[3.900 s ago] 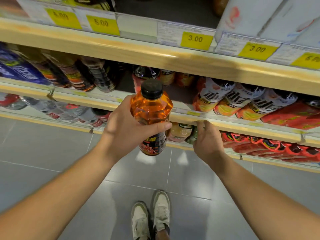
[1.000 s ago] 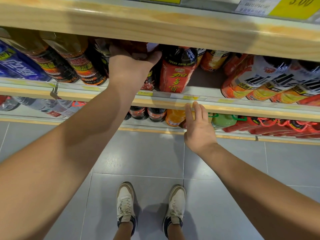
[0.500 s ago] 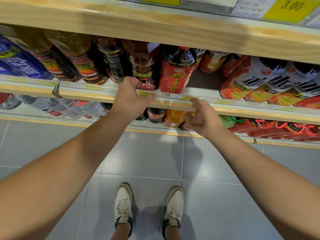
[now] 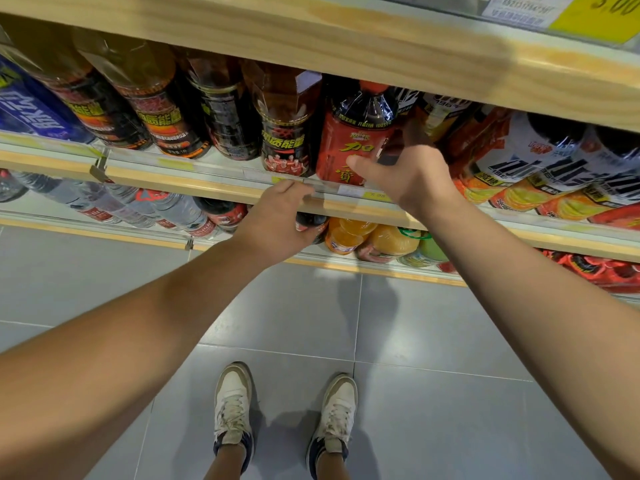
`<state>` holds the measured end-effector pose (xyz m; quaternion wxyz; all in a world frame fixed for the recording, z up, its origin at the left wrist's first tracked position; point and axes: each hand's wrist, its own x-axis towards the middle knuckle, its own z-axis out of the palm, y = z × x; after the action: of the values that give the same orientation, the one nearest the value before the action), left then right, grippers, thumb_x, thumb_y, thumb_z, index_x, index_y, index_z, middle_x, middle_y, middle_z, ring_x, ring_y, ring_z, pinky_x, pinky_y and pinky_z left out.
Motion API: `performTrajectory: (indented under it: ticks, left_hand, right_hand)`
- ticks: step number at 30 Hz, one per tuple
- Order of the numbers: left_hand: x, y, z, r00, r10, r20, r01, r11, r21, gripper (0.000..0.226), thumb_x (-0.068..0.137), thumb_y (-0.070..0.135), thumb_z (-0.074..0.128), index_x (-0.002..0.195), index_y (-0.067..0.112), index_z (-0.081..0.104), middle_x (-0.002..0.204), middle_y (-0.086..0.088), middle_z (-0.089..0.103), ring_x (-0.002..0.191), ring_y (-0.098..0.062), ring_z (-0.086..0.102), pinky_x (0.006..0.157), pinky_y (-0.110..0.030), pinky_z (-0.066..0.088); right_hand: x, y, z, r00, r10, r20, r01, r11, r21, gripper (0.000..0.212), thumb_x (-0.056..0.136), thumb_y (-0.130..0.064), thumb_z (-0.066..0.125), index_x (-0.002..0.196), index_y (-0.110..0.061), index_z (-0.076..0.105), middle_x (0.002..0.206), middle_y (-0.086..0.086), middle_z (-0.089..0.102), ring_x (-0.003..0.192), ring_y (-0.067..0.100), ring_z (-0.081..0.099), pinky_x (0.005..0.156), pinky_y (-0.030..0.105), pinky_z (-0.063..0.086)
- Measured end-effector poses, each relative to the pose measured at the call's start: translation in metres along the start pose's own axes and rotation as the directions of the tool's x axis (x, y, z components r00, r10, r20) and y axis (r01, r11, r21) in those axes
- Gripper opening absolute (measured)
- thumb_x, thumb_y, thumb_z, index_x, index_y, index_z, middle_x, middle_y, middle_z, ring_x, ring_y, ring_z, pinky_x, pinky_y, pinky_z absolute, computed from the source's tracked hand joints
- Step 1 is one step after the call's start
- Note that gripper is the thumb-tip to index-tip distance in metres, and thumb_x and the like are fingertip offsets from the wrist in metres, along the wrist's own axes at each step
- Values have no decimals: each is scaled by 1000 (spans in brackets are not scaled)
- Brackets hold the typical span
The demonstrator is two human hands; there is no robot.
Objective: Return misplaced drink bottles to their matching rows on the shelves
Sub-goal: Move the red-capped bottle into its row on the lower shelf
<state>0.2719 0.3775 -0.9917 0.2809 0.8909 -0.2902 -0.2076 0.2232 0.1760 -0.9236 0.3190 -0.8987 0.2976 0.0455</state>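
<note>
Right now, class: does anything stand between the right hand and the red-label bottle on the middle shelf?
Nothing visible does. The right hand is at the red-label bottle, thumb across its label; the amber bottle stands beside it, not in front.
</note>
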Motion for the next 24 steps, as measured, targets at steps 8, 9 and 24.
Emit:
performTrajectory:
  ticks: [8,9,24]
  left_hand:
    - [-5,-16,13,981,177,74,-191,942,277,60,87,17,66,144,19,48,149,-5,40,135,-27,39,109,-44,40]
    - [-5,-18,15,980,179,93,-199,929,312,63,87,16,65,146,19,44,152,-5,36,138,-27,35,112,-43,37]
    - [-3,-2,5,966,-7,260,-100,913,396,80,90,22,61,156,29,16,161,4,10,150,-19,12,100,-39,49]
  right_hand:
    - [11,-7,-9,991,-116,70,113,993,44,77,91,-59,68,133,5,59,135,20,64,126,35,59,107,44,45]
    - [12,-9,-11,989,-126,81,122,991,44,75,91,-58,69,133,3,60,134,19,64,125,36,60,107,46,45]
    - [-16,3,-13,953,-290,-83,300,940,164,57,69,-37,96,114,-14,69,85,-31,53,81,-22,54,73,-2,40]
